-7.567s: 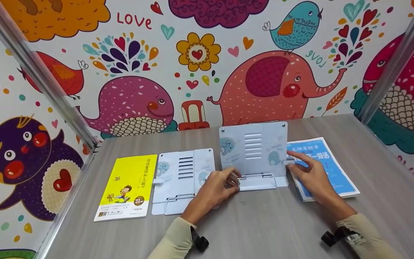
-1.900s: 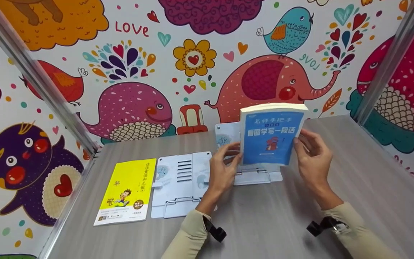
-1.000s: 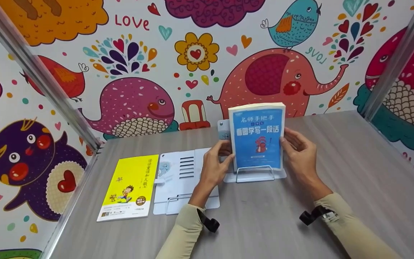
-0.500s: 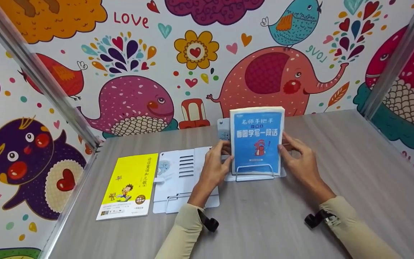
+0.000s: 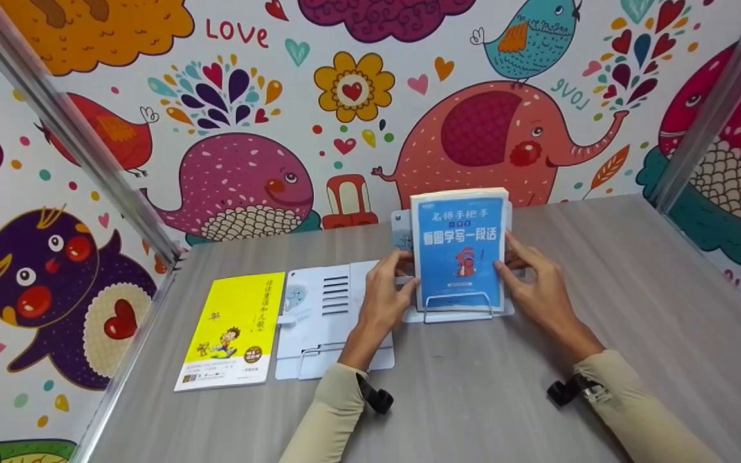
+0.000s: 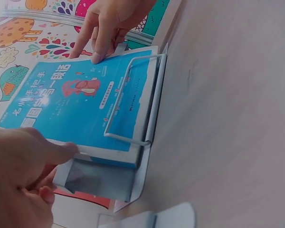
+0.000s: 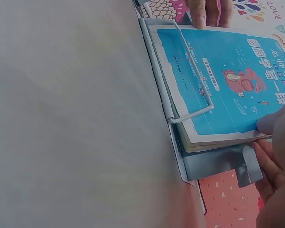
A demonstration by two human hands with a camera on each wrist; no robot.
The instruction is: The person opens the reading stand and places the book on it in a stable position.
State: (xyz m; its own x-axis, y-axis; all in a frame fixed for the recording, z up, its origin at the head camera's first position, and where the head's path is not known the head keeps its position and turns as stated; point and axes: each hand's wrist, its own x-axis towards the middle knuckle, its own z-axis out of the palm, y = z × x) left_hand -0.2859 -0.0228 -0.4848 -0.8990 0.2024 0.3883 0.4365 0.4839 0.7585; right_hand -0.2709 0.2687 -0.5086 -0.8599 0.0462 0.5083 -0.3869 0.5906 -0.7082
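Observation:
A thick blue-covered book (image 5: 460,257) leans on a white book stand (image 5: 401,226), its lower edge behind the stand's wire holder (image 7: 194,64). My left hand (image 5: 380,296) grips the book's left side, thumb at the cover's edge and fingers reaching behind. At the opposite side my right hand (image 5: 538,280) pinches the book, with its thumb on the cover and its fingers behind. The right wrist view shows a bent side tab (image 7: 248,166) of the stand beside those fingers. Most of the stand's back panel is hidden by the book.
Left of the hands, a second white book stand (image 5: 319,321) lies flat, partly covered by the left forearm. Beside it is a yellow book (image 5: 235,321). A patterned wall (image 5: 357,154) closes off the back of the grey table (image 5: 473,399).
The blue book was lying on the table right of the stand. Both hands lifted it onto the stand, behind the wire holder. Over the last half second it has hardly moved.

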